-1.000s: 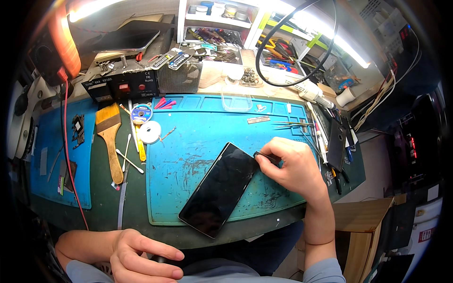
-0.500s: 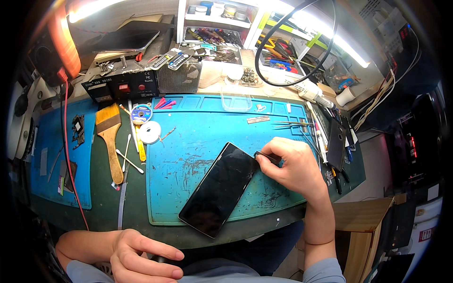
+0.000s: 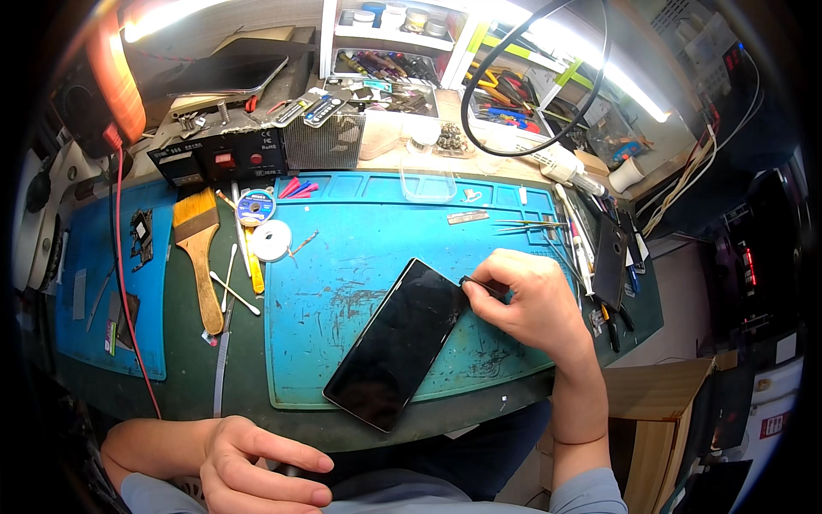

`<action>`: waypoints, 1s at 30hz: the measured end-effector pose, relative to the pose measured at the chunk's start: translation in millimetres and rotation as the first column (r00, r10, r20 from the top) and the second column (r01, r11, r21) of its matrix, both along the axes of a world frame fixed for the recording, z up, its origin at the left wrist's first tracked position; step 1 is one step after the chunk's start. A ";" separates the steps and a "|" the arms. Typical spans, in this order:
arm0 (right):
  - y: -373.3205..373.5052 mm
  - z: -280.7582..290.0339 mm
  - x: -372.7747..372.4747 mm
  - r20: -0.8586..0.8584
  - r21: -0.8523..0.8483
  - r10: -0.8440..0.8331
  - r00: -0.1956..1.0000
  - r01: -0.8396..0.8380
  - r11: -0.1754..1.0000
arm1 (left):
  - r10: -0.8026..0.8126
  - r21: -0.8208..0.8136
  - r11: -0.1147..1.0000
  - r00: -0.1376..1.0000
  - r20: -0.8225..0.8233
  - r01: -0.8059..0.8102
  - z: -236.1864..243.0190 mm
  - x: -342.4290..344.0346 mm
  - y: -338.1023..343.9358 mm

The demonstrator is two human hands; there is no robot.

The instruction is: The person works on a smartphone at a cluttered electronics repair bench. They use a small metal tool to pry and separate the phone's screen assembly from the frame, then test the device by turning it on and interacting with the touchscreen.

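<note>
A black phone (image 3: pixel 390 343) with a silver edge lies screen up and diagonally on the blue mat (image 3: pixel 304 257). At its upper right corner, my right hand (image 3: pixel 527 304) pinches a small dark item (image 3: pixel 471 283) between thumb and forefinger; the item is mostly hidden by the fingers. Below the bench edge, my left hand (image 3: pixel 257 463) is curled with index and middle fingers partly apart, around a dark object (image 3: pixel 289 470) that I cannot make out.
A wooden brush (image 3: pixel 204 265), swabs (image 3: pixel 233 291) and solder spools (image 3: pixel 272 239) lie left of the mat. Tweezers (image 3: pixel 522 224), pens and pliers crowd its right side. A black powered box (image 3: pixel 210 157), a clear container (image 3: pixel 428 188) and shelves of tools stand behind; a black cable loop (image 3: pixel 471 111) hangs above.
</note>
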State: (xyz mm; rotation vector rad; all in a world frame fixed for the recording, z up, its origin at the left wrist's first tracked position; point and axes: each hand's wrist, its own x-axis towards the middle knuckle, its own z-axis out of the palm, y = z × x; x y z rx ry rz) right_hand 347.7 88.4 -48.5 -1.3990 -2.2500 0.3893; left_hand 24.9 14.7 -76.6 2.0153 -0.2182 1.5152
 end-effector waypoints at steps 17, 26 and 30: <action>-0.4 -1.3 -0.5 0.002 0.032 -0.003 1.000 0.003 0.999 | -0.008 -0.001 1.000 1.000 0.002 0.008 -0.1 0.9 0.7; -0.5 -1.9 -2.5 -0.032 0.044 -0.046 0.998 0.047 0.998 | 0.004 -0.005 1.000 1.000 0.004 -0.004 -1.0 0.6 -0.6; 3.9 -8.2 -4.5 -0.063 0.099 -0.028 0.998 0.034 0.995 | -0.002 -0.009 1.000 1.000 -0.007 0.002 0.6 -0.6 -0.3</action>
